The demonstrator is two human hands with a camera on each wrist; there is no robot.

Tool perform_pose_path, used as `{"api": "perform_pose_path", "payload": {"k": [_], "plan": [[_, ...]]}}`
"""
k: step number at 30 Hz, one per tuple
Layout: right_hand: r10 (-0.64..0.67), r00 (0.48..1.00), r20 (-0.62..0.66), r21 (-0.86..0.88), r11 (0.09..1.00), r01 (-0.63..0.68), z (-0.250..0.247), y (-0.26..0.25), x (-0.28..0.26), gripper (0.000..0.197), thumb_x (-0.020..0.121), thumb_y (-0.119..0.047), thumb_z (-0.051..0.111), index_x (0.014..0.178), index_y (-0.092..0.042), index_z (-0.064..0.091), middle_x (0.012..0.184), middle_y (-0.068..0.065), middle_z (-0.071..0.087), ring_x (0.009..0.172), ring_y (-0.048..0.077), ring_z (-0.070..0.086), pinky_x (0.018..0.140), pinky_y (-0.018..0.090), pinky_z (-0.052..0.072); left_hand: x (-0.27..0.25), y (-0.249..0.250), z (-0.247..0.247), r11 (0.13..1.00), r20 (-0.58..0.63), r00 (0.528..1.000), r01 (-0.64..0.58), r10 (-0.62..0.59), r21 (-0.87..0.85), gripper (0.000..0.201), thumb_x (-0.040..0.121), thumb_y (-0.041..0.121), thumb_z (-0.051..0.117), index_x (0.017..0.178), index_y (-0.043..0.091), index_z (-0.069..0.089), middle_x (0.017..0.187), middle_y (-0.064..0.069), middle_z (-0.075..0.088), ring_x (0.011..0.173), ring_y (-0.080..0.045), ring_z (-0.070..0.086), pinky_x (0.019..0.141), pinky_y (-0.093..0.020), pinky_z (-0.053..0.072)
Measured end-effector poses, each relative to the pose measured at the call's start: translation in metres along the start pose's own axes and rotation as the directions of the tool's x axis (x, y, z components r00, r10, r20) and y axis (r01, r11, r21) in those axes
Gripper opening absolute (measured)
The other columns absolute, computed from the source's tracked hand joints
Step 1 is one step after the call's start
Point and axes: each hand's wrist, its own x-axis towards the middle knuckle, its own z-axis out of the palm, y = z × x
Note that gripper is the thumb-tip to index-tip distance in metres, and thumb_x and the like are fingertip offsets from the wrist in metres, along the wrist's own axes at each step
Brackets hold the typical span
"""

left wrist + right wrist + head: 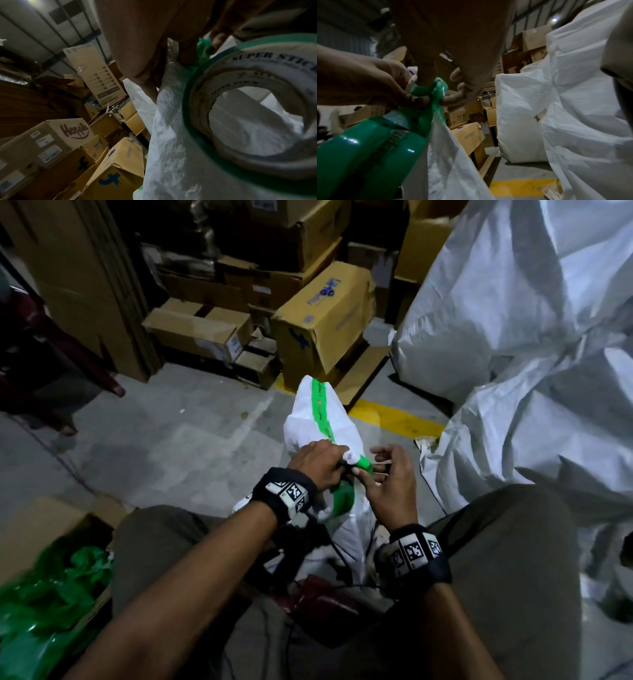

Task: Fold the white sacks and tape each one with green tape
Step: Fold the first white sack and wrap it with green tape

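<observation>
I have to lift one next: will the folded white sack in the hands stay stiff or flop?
Probably floppy: the folded sack shows soft creases and sags past the left hand. Likely light, since fingertips alone hold it. The green tape may keep the fold shut.

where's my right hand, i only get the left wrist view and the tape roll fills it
Observer: Your right hand is next to your left hand. Both pinch the green tape just above the tape roll.
Operator: is any tape on the sack yet
Observer: Yes. The head view shows a green strip running along the folded sack to its far end.
Operator: what's on my right
Observer: Big white sacks, piled on the floor.
</observation>
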Motion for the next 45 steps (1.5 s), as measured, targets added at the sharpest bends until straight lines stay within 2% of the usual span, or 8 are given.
{"api": "perform_pose_path", "payload": {"k": [6,11,14,22,30,33,38,45], "plan": [[0.237,0.970,-0.047,0.121,0.966,-0.229,-0.004,0.010,-0.003,0.033,0.090,-0.043,0.071,0.113,-0.027,0.053,0.115,0.004,0.051,0.097,0.014,0.060,0.090,0.044,0.054,0.022,0.020,-0.037,0.990,-0.294,0.955,-0.076,0.037,-0.121,0.029,0.096,0.026,0.058,0.103,0.001,0.071,0.093,-0.032,0.069,0.087,-0.047,0.065,0.079,-0.048,0.049],[-0.019,0.982,-0.186,-0.149,0.989,-0.009,-0.008,-0.038,-0.011,0.054,0.090,-0.063,0.058,0.133,-0.031,0.052,0.127,0.001,0.045,0.118,0.021,0.044,0.105,0.039,0.037,0.045,0.046,-0.096,0.993,-0.539,0.840,-0.107,0.064,-0.049,0.036,0.083,0.030,0.051,0.090,0.003,0.074,0.072,-0.028,0.066,0.062,-0.045,0.063,0.058,-0.043,0.051],[-0.208,0.943,-0.259,-0.265,0.954,0.138,-0.016,-0.079,-0.004,0.069,0.083,-0.062,0.069,0.143,-0.034,0.049,0.141,0.006,0.037,0.123,0.025,0.041,0.103,0.028,0.025,0.058,0.054,-0.134,0.999,-0.524,0.851,-0.041,0.024,-0.020,0.046,0.087,0.042,0.047,0.095,0.006,0.073,0.085,-0.026,0.069,0.075,-0.042,0.065,0.065,-0.043,0.049],[-0.305,0.952,-0.030,-0.002,0.952,0.305,-0.020,-0.109,0.063,0.073,0.085,-0.049,0.074,0.148,-0.034,0.041,0.148,0.006,0.039,0.141,0.022,0.036,0.111,0.045,0.040,0.047,0.037,-0.188,0.989,-0.574,0.807,0.080,-0.136,-0.122,0.039,0.098,0.036,0.059,0.092,-0.001,0.072,0.095,-0.026,0.070,0.089,-0.040,0.064,0.069,-0.037,0.035],[-0.378,0.925,-0.034,-0.158,0.916,0.369,-0.024,-0.112,0.114,0.083,0.084,-0.036,0.076,0.154,-0.035,0.032,0.140,0.014,0.041,0.134,0.031,0.039,0.111,0.047,0.036,0.067,0.018,-0.213,0.880,-0.517,0.725,0.278,-0.455,-0.384,0.040,0.093,0.037,0.065,0.103,0.000,0.073,0.110,-0.024,0.070,0.108,-0.039,0.063,0.077,-0.036,0.042],[-0.306,0.940,-0.151,-0.162,0.946,0.281,-0.014,-0.108,0.100,0.082,0.084,-0.033,0.075,0.153,-0.025,0.031,0.143,0.017,0.037,0.134,0.035,0.038,0.111,0.034,0.032,0.072,0.008,-0.217,0.732,-0.442,0.625,0.333,-0.644,-0.594,0.040,0.089,0.031,0.068,0.114,0.000,0.069,0.120,-0.021,0.068,0.117,-0.035,0.062,0.089,-0.036,0.048],[-0.023,0.999,0.031,-0.183,0.983,0.028,0.035,-0.081,0.039,0.101,0.071,-0.069,0.068,0.151,-0.026,0.024,0.141,0.008,0.035,0.130,0.033,0.037,0.099,0.054,0.044,0.063,-0.010,-0.226,0.529,-0.339,0.490,0.324,-0.803,-0.784,0.036,0.088,0.022,0.061,0.119,0.003,0.067,0.124,-0.017,0.068,0.117,-0.034,0.063,0.091,-0.037,0.051],[0.438,0.896,0.073,-0.344,0.854,-0.390,0.114,-0.055,0.011,0.142,0.049,-0.074,0.083,0.154,-0.036,-0.005,0.155,0.007,0.015,0.143,0.033,0.020,0.102,0.063,0.037,0.040,-0.016,-0.247,0.407,-0.337,0.374,0.125,-0.864,-0.905,0.038,0.093,0.011,0.049,0.128,0.008,0.064,0.112,-0.009,0.072,0.105,-0.027,0.069,0.086,-0.030,0.054]]}}
